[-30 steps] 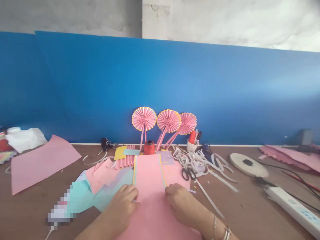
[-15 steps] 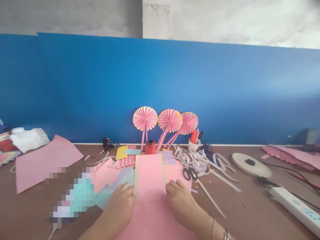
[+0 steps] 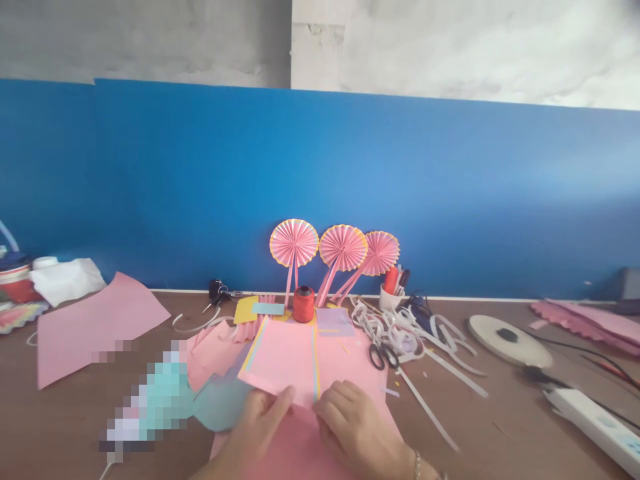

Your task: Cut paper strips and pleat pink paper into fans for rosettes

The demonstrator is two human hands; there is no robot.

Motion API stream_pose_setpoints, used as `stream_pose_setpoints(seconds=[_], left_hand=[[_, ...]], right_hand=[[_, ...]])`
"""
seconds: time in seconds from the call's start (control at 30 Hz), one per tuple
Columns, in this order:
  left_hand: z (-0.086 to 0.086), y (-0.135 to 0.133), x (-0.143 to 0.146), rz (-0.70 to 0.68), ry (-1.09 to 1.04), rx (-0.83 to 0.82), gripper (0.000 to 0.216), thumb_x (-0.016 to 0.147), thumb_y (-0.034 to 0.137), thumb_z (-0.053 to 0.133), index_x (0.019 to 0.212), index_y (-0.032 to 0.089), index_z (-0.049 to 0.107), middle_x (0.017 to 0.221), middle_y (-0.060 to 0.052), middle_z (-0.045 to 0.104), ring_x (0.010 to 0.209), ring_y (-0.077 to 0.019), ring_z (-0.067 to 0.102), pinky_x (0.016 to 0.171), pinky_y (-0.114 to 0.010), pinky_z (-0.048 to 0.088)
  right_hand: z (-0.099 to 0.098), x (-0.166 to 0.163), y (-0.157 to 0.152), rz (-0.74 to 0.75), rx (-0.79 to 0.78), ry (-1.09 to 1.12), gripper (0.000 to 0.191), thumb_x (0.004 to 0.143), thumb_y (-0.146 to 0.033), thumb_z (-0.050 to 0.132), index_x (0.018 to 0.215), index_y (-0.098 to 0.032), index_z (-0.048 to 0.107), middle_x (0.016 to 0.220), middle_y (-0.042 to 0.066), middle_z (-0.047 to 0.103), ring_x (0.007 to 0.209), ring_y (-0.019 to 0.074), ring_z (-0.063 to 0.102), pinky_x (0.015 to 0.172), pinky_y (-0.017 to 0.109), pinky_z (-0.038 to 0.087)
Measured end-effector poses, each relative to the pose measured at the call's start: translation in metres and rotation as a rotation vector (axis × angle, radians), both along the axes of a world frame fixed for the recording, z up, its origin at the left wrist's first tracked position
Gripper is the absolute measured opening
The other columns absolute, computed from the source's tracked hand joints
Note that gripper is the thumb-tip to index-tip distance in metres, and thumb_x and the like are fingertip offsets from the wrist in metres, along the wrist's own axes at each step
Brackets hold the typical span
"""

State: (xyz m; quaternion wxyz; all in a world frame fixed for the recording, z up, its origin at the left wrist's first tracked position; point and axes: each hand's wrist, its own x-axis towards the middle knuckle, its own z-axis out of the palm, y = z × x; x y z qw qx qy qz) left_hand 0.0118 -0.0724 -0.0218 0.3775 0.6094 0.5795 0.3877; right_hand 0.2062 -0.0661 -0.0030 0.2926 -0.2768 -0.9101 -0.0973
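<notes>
A pink paper sheet (image 3: 283,357) with yellow and light-blue strips along its side edges is lifted and tilted at its near end. My left hand (image 3: 260,427) pinches its near edge from below, thumb pointing up. My right hand (image 3: 353,427) curls its fingers over the same edge at the right. Under both lies a larger pink sheet (image 3: 360,373). Three pink pleated paper fans (image 3: 294,243) on sticks lean against the blue wall behind a red thread spool (image 3: 303,304).
Black scissors (image 3: 383,357) and white paper strips (image 3: 400,327) lie to the right, with a white cup of pens (image 3: 390,293). Further right are a round white disc (image 3: 507,333) and a power strip (image 3: 595,420). Pink (image 3: 95,327) and teal paper (image 3: 220,403) lie at the left.
The striped pink sheet lay flat under both hands; now its near end is raised and turned leftward, and my hands have drawn closer together on its edge.
</notes>
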Motion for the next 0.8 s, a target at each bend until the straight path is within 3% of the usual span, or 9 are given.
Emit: stream_pose_setpoints(seconds=[0.1,0.2,0.23,0.27,0.37,0.43,0.5,0.67,0.8], left_hand=[[-0.007,0.004,-0.006,0.101,0.119,0.1,0.054,0.087,0.058,0.035,0.053,0.019,0.052,0.045,0.002,0.042,0.049,-0.0156,0.048,0.047,-0.025,0.038],[0.003,0.007,-0.021,0.088,0.481,0.538,0.037,0.091,0.038,0.038,0.077,0.017,0.065,0.063,-0.004,0.059,0.068,-0.0216,0.059,0.063,-0.03,0.047],[0.009,0.009,-0.024,0.078,0.528,0.589,0.027,0.089,0.032,0.043,0.085,0.017,0.066,0.073,-0.007,0.063,0.078,-0.0242,0.06,0.071,-0.033,0.047],[0.015,0.011,-0.026,0.074,0.572,0.622,0.022,0.086,0.023,0.046,0.088,0.017,0.067,0.078,-0.008,0.065,0.082,-0.0254,0.06,0.074,-0.035,0.047],[0.028,0.017,-0.016,-0.01,1.096,0.715,0.031,0.075,0.003,0.047,0.097,0.014,0.067,0.078,-0.008,0.065,0.075,-0.0253,0.059,0.069,-0.038,0.046],[0.03,0.022,-0.001,-0.053,1.337,0.71,0.04,0.071,0.001,0.051,0.107,0.011,0.064,0.084,-0.01,0.065,0.082,-0.0269,0.058,0.072,-0.039,0.046],[0.027,0.025,0.016,-0.114,1.459,0.642,0.033,0.071,0.002,0.054,0.101,0.011,0.066,0.083,-0.01,0.063,0.081,-0.0268,0.056,0.07,-0.037,0.045],[0.011,0.03,0.037,-0.194,1.495,0.537,0.037,0.072,-0.009,0.046,0.096,0.012,0.065,0.083,-0.009,0.061,0.08,-0.0241,0.054,0.072,-0.035,0.043],[0.005,0.029,0.02,-0.314,1.143,0.466,0.024,0.083,0.001,0.047,0.094,0.016,0.062,0.088,-0.007,0.063,0.083,-0.0236,0.056,0.074,-0.036,0.043]], right_hand=[[-0.004,-0.003,0.001,-0.011,-0.004,-0.059,0.022,0.083,-0.003,0.041,0.077,-0.019,0.055,0.064,0.002,0.056,0.059,0.0169,0.046,0.054,0.03,0.034],[-0.003,0.003,0.006,-0.063,-0.026,0.066,0.022,0.083,-0.004,0.042,0.089,-0.018,0.057,0.07,0.003,0.06,0.065,0.0174,0.051,0.059,0.03,0.04],[-0.002,0.005,0.006,-0.075,-0.008,0.136,0.024,0.083,-0.003,0.042,0.097,-0.017,0.057,0.077,0.005,0.062,0.07,0.0179,0.054,0.063,0.031,0.043],[-0.001,0.008,0.006,-0.083,0.033,0.208,0.027,0.083,-0.003,0.043,0.104,-0.016,0.054,0.085,0.007,0.063,0.078,0.0187,0.056,0.068,0.032,0.045],[0.004,0.013,0.002,-0.092,0.236,0.34,0.033,0.081,-0.002,0.048,0.111,-0.016,0.051,0.103,0.011,0.062,0.099,0.022,0.054,0.083,0.037,0.044],[0.006,0.013,0.0,-0.092,0.337,0.302,0.032,0.081,-0.005,0.051,0.111,-0.017,0.053,0.108,0.011,0.062,0.107,0.0239,0.052,0.089,0.039,0.041],[0.006,0.012,0.001,-0.12,0.342,0.2,0.031,0.084,-0.012,0.053,0.114,-0.018,0.055,0.111,0.01,0.063,0.11,0.0246,0.049,0.092,0.04,0.036],[-0.004,0.014,0.018,-0.215,0.095,0.023,0.016,0.087,-0.012,0.05,0.083,-0.021,0.063,0.094,0.004,0.067,0.088,0.019,0.054,0.076,0.034,0.033],[-0.012,0.021,0.029,-0.286,-0.188,-0.166,0.018,0.085,-0.013,0.055,0.072,-0.02,0.065,0.076,0.003,0.061,0.074,0.0165,0.051,0.064,0.03,0.03]])
